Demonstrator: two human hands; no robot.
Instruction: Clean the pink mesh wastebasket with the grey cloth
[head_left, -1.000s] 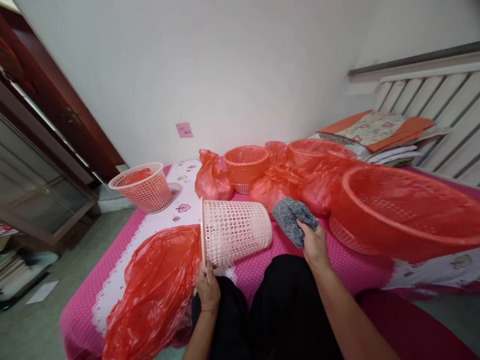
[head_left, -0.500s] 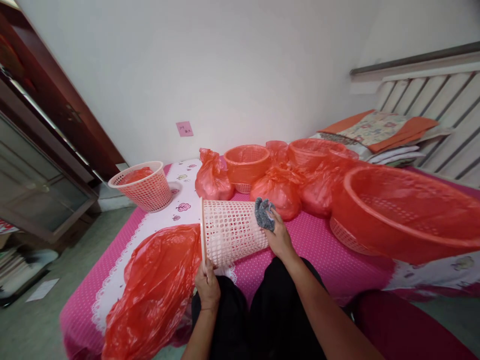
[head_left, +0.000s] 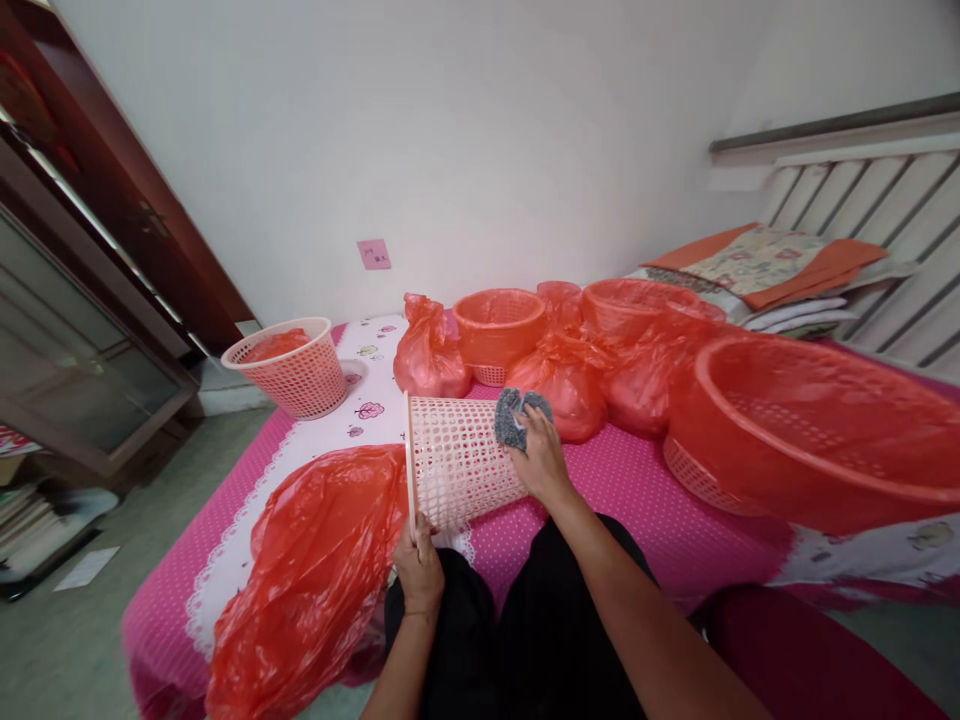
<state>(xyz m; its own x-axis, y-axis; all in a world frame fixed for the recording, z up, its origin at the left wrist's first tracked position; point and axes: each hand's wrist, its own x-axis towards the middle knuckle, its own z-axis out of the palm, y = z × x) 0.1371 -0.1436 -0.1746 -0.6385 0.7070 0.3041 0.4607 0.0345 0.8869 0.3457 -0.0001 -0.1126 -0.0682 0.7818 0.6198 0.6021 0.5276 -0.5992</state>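
A pale pink lattice basket (head_left: 457, 460) lies on its side on the pink bed cover, its mouth toward the left. My left hand (head_left: 420, 568) grips the basket's rim at the bottom, fingers closed on it. My right hand (head_left: 538, 462) presses a grey cloth (head_left: 513, 416) against the basket's base end, fingers closed over the cloth. A loose orange plastic bag (head_left: 315, 580) lies just left of the basket's mouth.
Another pink basket with an orange liner (head_left: 289, 367) stands at the back left. Several orange-lined baskets and tied orange bags (head_left: 559, 375) crowd the back; a large lined basket (head_left: 810, 425) fills the right. Folded bedding (head_left: 772, 270) lies by the headboard. A cabinet (head_left: 67, 330) stands left.
My right hand swung the grey cloth left from above the bed onto the basket's base end and slid it along the lattice. My left hand kept hold of the rim.
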